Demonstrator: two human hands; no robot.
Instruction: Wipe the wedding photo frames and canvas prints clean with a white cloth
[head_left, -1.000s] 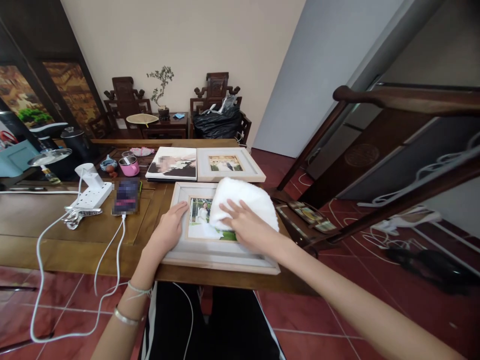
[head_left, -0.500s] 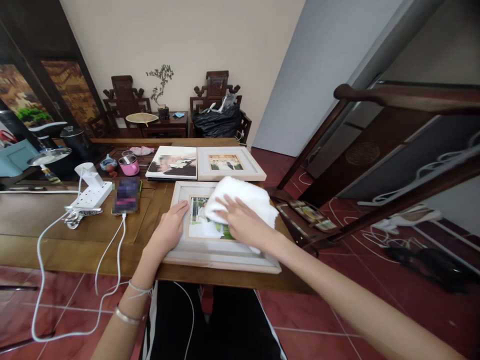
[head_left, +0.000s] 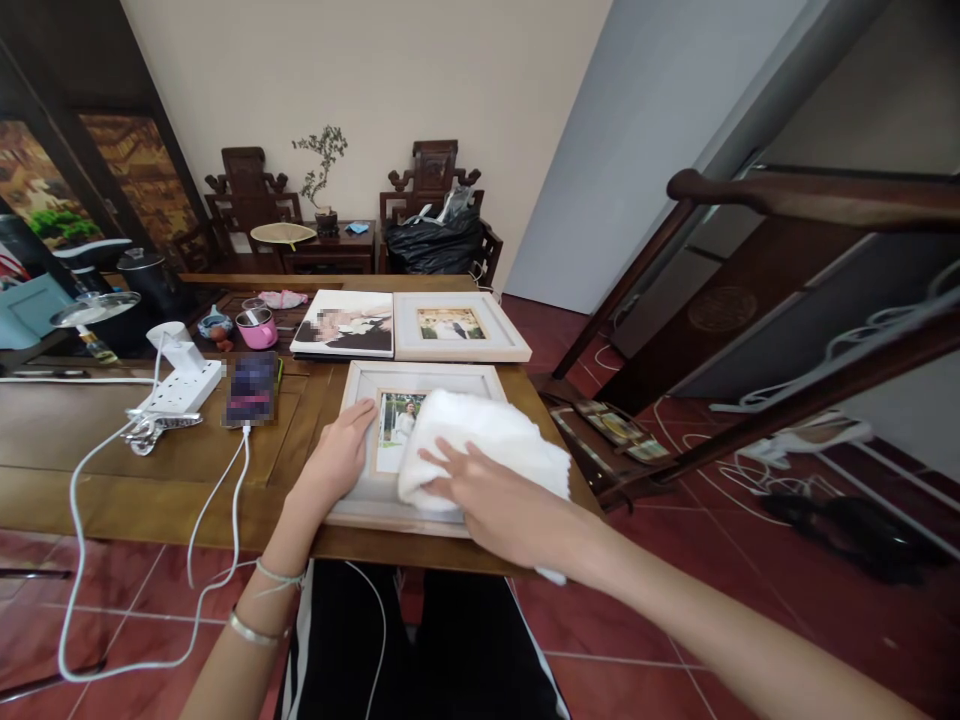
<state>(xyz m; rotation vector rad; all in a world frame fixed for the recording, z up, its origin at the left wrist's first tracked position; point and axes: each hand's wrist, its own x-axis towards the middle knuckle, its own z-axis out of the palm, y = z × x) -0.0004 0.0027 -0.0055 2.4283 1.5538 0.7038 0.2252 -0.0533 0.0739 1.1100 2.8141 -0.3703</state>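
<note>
The bench (head_left: 90, 470) bore a white picture frame (head_left: 424, 378) at its near edge, a white cloth (head_left: 487, 435) over its right half. The right hand (head_left: 499, 495) pressed flat on the cloth, grip open; the left hand (head_left: 341, 455), grip open, rested on the frame's left rail.

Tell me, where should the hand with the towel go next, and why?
Probably the right hand should slide the fluffy white cloth away and leftward: it covers the near right corner of the whitewashed wooden picture frame, while the photo's left part and the far rail lie bare. The left hand presses the left rail.
</note>
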